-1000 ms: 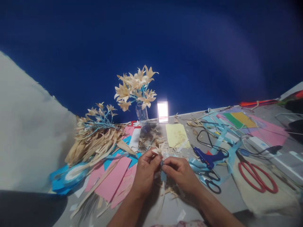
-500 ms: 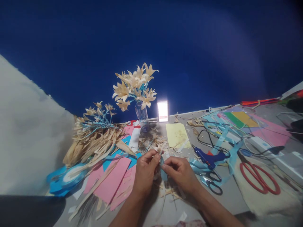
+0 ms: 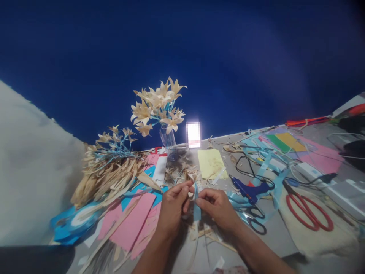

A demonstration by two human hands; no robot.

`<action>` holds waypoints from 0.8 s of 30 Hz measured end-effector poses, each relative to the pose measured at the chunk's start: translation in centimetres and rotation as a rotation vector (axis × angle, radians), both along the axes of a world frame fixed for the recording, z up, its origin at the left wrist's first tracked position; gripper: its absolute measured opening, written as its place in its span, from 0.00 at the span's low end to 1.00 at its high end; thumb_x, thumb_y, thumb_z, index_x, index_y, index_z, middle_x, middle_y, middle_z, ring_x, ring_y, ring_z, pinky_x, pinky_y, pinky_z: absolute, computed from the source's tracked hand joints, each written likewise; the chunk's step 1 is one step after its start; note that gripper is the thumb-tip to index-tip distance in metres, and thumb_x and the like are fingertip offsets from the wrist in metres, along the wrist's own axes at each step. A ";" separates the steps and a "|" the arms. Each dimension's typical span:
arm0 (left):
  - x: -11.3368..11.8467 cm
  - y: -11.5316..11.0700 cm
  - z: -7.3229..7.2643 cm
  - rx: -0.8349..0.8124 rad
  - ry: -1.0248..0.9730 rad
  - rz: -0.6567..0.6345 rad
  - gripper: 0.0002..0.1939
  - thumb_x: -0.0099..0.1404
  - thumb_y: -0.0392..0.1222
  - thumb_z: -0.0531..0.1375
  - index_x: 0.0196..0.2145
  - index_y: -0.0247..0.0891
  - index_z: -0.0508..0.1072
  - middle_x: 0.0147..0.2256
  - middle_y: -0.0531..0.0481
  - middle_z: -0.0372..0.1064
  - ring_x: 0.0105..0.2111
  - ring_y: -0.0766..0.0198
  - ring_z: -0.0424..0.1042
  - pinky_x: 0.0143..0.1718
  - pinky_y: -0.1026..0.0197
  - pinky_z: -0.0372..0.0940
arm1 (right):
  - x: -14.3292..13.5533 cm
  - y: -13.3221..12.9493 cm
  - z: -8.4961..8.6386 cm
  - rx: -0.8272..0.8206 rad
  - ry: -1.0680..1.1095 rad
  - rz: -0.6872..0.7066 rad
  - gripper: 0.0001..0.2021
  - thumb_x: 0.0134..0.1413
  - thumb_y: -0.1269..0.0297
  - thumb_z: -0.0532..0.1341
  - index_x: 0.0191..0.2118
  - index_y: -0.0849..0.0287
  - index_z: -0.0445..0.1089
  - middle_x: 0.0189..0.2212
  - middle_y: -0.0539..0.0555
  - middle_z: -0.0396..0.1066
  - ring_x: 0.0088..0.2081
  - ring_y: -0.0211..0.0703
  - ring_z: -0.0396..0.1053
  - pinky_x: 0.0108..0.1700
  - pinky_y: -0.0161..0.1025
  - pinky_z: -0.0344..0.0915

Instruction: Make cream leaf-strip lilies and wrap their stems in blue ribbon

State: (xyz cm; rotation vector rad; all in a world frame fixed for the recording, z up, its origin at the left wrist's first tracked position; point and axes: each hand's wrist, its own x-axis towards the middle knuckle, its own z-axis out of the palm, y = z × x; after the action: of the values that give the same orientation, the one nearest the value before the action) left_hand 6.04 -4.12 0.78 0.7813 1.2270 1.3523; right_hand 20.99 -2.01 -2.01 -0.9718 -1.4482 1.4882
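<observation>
Near the table's middle, a light blue ribbon strip (image 3: 197, 211) hangs between my hands, just below a small husk flower (image 3: 194, 177). My left hand (image 3: 176, 203) has its fingers bent together beside the flower's base; whatever sits between the fingertips is too small to make out. With thumb and forefinger, my right hand (image 3: 216, 205) pinches the edge of the ribbon. A thin stem runs down under the hands, partly hidden by the ribbon.
A clear vase (image 3: 167, 139) of cream flowers stands behind. Dried husks (image 3: 111, 175) and pink paper (image 3: 137, 222) lie left. On the right are a blue glue gun (image 3: 251, 189), black scissors (image 3: 256, 220), red-handled scissors (image 3: 310, 211) and yellow paper (image 3: 211, 163).
The view has shifted slightly. My left fingers have loosened and spread a little near the flower's base, and more of the blue ribbon shows between the hands.
</observation>
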 end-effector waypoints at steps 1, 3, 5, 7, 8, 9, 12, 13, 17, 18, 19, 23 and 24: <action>0.0 0.0 -0.1 -0.009 -0.005 -0.001 0.21 0.55 0.54 0.70 0.38 0.33 0.79 0.18 0.57 0.64 0.15 0.76 0.51 0.19 0.69 0.46 | 0.0 0.0 0.0 -0.010 0.005 0.009 0.13 0.52 0.55 0.65 0.25 0.60 0.72 0.19 0.47 0.63 0.24 0.36 0.58 0.28 0.34 0.56; -0.1 0.0 -0.1 -0.016 -0.017 -0.025 0.19 0.53 0.51 0.71 0.36 0.34 0.79 0.16 0.59 0.60 0.16 0.75 0.51 0.19 0.69 0.46 | -0.1 0.1 0.0 -0.020 -0.002 0.034 0.13 0.52 0.55 0.65 0.25 0.60 0.71 0.20 0.47 0.64 0.24 0.36 0.59 0.29 0.35 0.56; -0.1 -0.1 0.0 -0.013 -0.014 -0.053 0.17 0.55 0.52 0.70 0.33 0.34 0.78 0.14 0.61 0.55 0.16 0.75 0.50 0.19 0.69 0.46 | -0.2 0.0 0.1 -0.006 -0.034 0.037 0.13 0.52 0.56 0.64 0.26 0.61 0.72 0.21 0.49 0.66 0.25 0.37 0.60 0.30 0.36 0.57; 0.0 -0.3 0.2 -0.006 -0.002 -0.067 0.17 0.58 0.53 0.68 0.30 0.34 0.76 0.14 0.60 0.55 0.16 0.74 0.50 0.19 0.69 0.47 | -0.3 -0.1 0.4 0.018 -0.072 0.014 0.11 0.52 0.57 0.64 0.28 0.61 0.73 0.22 0.49 0.67 0.26 0.38 0.61 0.30 0.36 0.57; 0.1 -0.4 0.2 -0.007 0.004 -0.061 0.17 0.57 0.53 0.68 0.29 0.34 0.76 0.15 0.60 0.56 0.16 0.74 0.51 0.19 0.69 0.47 | -0.4 -0.2 0.5 0.024 -0.085 0.000 0.11 0.52 0.58 0.63 0.28 0.61 0.74 0.23 0.49 0.68 0.26 0.38 0.61 0.30 0.35 0.58; 0.1 -0.5 0.3 -0.012 0.011 -0.044 0.16 0.56 0.52 0.69 0.29 0.34 0.76 0.16 0.59 0.59 0.17 0.74 0.52 0.19 0.69 0.48 | -0.5 -0.3 0.6 0.027 -0.093 -0.010 0.10 0.52 0.59 0.63 0.29 0.61 0.74 0.23 0.49 0.68 0.26 0.38 0.61 0.30 0.35 0.58; 0.2 -0.6 0.2 -0.035 0.038 0.032 0.15 0.48 0.45 0.73 0.30 0.34 0.76 0.22 0.56 0.67 0.18 0.75 0.55 0.19 0.69 0.50 | -0.5 -0.7 0.6 0.014 -0.073 -0.034 0.08 0.51 0.61 0.64 0.30 0.61 0.74 0.23 0.48 0.68 0.26 0.37 0.61 0.30 0.34 0.58; 0.3 -0.7 0.2 -0.039 0.039 0.050 0.15 0.47 0.43 0.73 0.30 0.34 0.76 0.23 0.55 0.68 0.18 0.75 0.56 0.20 0.69 0.51 | -0.5 -0.9 0.5 0.004 -0.053 -0.039 0.08 0.51 0.62 0.64 0.30 0.61 0.75 0.24 0.48 0.68 0.26 0.37 0.61 0.30 0.34 0.58; 0.2 -0.5 0.3 -0.038 -0.007 0.060 0.13 0.48 0.43 0.72 0.29 0.34 0.77 0.23 0.56 0.67 0.19 0.75 0.56 0.20 0.70 0.52 | 0.0 -1.7 -0.2 -0.143 0.025 0.018 0.10 0.52 0.59 0.66 0.30 0.61 0.75 0.21 0.48 0.68 0.23 0.34 0.60 0.25 0.31 0.55; 0.2 -0.5 0.4 -0.038 -0.013 0.064 0.13 0.48 0.43 0.72 0.30 0.33 0.77 0.23 0.56 0.67 0.19 0.75 0.56 0.20 0.70 0.52 | 0.2 -1.9 -0.3 -0.192 0.039 0.038 0.11 0.51 0.57 0.66 0.29 0.62 0.74 0.20 0.48 0.68 0.21 0.33 0.58 0.23 0.31 0.53; 0.2 -0.5 0.5 -0.038 -0.013 0.069 0.13 0.48 0.43 0.72 0.30 0.33 0.78 0.23 0.55 0.67 0.19 0.75 0.57 0.20 0.70 0.52 | 0.3 -2.1 -0.4 -0.236 0.054 0.045 0.12 0.51 0.56 0.66 0.28 0.62 0.74 0.19 0.49 0.69 0.20 0.32 0.58 0.22 0.30 0.51; 0.5 -0.5 0.4 -0.045 0.040 0.106 0.15 0.48 0.44 0.71 0.32 0.34 0.78 0.21 0.56 0.66 0.20 0.72 0.59 0.21 0.69 0.54 | 0.6 -2.4 -0.5 -0.322 0.105 -0.023 0.14 0.48 0.54 0.68 0.27 0.62 0.74 0.20 0.50 0.70 0.18 0.30 0.58 0.19 0.28 0.51; 0.6 -0.6 0.3 -0.040 0.063 0.117 0.14 0.49 0.44 0.71 0.32 0.34 0.78 0.20 0.56 0.66 0.20 0.72 0.59 0.22 0.68 0.55 | 0.6 -2.4 -0.5 -0.332 0.107 -0.037 0.14 0.47 0.55 0.69 0.27 0.62 0.75 0.19 0.49 0.69 0.18 0.30 0.58 0.19 0.28 0.51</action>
State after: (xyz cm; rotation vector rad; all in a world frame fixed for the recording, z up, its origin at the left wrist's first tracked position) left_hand 6.63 -4.72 1.12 0.7386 1.3633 1.4017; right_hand 21.57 -4.36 -2.53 -1.0898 -1.1224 1.7600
